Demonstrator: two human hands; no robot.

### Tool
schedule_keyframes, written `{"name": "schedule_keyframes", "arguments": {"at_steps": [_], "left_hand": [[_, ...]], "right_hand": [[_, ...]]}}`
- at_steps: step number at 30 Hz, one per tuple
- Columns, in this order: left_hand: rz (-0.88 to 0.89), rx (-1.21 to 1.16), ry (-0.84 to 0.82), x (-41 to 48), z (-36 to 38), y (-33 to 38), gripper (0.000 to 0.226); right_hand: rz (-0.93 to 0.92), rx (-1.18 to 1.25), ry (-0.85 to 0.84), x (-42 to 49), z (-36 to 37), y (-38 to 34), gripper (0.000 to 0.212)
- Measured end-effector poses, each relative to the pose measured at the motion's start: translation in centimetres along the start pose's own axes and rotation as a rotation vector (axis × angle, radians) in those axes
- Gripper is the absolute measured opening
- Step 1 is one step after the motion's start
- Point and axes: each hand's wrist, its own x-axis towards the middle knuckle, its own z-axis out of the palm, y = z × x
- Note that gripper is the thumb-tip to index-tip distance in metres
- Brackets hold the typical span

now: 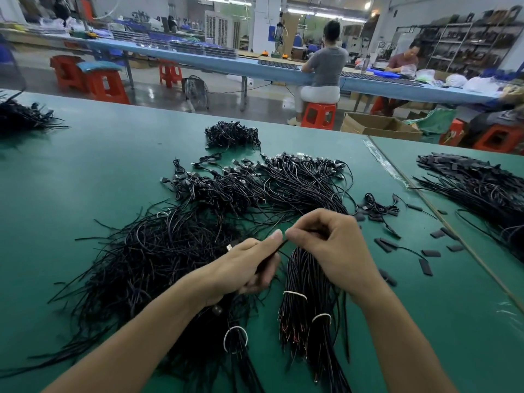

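My left hand (pixel 243 268) and my right hand (pixel 331 248) meet over a green table (pixel 85 171), both pinching one thin black cable (pixel 280 246) between thumb and forefinger. The left hand also has its lower fingers curled round black wire. Under the hands lies a banded bundle of black wires (pixel 306 302) with red-tipped ends. A large loose pile of black cables (pixel 147 259) spreads to the left. Cables with USB plugs (pixel 283 177) lie beyond the hands.
Short black sleeve pieces (pixel 425 266) are scattered to the right. More cable heaps sit at far right (pixel 482 188), far left (pixel 22 114) and the back (pixel 231 134). Two seated people (pixel 326 69) work at a long blue bench behind, among red stools (pixel 319 116).
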Motion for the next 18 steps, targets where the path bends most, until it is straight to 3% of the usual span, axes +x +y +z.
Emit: {"name": "schedule_keyframes", "arguments": {"at_steps": [2, 5, 8, 10, 13, 15, 18], "left_hand": [[0.01, -0.197, -0.058, -0.2, -0.3, 0.3, 0.065], [0.097, -0.514, -0.042, 0.4, -0.7, 1.1, 0.053], [0.183, -0.71, 0.115, 1.3, -0.6, 1.6, 0.047], [0.247, -0.747, 0.235, 1.8, -0.7, 1.2, 0.045], [0.333, -0.543, 0.411, 2.3, -0.7, 0.2, 0.04], [0.355, -0.216, 0.538, 2.3, -0.7, -0.5, 0.031], [0.304, 0.276, 0.496, 1.8, -0.5, -0.9, 0.03]], "right_hand": [[0.048, 0.064, 0.063, 0.2, 0.1, 0.6, 0.008], [0.147, 0.028, -0.018, -0.4, 1.7, 1.4, 0.019], [0.12, -0.051, -0.097, -1.2, 3.6, 1.1, 0.037], [0.104, -0.122, -0.175, -1.7, 4.3, 1.1, 0.036], [0.122, -0.24, -0.269, -2.2, 4.6, 1.2, 0.026], [0.105, -0.267, -0.261, -2.2, 4.3, 1.0, 0.025], [0.021, -0.341, -0.167, -1.8, 3.6, 0.4, 0.02]]}}
